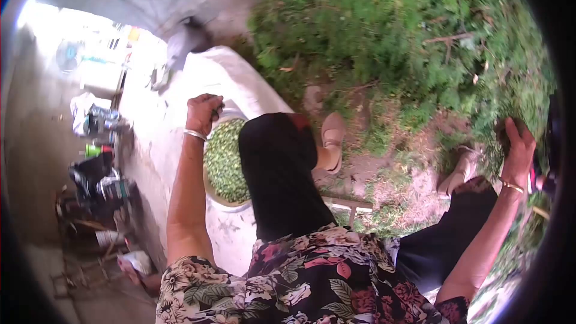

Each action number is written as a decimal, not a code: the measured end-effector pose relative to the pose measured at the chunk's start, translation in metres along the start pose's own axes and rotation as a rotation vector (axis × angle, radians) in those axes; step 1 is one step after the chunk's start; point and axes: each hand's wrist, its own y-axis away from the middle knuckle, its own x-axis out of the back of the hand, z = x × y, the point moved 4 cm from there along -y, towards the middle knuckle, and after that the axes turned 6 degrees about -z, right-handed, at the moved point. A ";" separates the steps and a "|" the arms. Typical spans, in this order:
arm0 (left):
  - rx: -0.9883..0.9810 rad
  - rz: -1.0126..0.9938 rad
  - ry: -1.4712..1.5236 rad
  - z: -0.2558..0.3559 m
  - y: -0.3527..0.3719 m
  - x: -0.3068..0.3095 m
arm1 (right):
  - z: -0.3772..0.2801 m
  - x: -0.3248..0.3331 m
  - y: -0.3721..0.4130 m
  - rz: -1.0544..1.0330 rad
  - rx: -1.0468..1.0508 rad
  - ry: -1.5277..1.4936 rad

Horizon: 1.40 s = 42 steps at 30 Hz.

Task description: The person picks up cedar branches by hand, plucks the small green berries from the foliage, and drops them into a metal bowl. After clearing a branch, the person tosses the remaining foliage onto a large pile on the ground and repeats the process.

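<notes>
My left hand [205, 113] is curled closed above the upper left rim of a round, pale basin [228, 207]. Whatever its fingers hold, if anything, cannot be made out. Small green leaves or pods [225, 159] fill the basin, which is partly covered by my knee. Far out to the right, my right hand [518, 149] has its fingers bent closed beside leafy green branches [384, 30]. Its grip is blurred, and I cannot make out what is in it. Each wrist wears a bangle.
A pale sheet or sack [231, 75] lies beyond the basin. Cut branches are heaped across the upper right, with dirt and grass [384, 168] below. At left are a concrete floor [147, 162], bags [90, 114], dark clutter [96, 177] and a wooden frame [90, 270].
</notes>
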 end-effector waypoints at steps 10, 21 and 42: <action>0.252 0.453 0.205 -0.165 0.082 0.107 | 0.049 -0.042 -0.005 -0.117 -0.034 0.283; 0.298 0.405 -0.153 -0.361 0.098 0.097 | 0.040 -0.089 0.076 -0.152 -0.130 0.147; 0.092 0.188 -0.960 -0.356 -0.016 0.052 | -0.069 -0.164 0.165 -0.254 -0.078 -0.015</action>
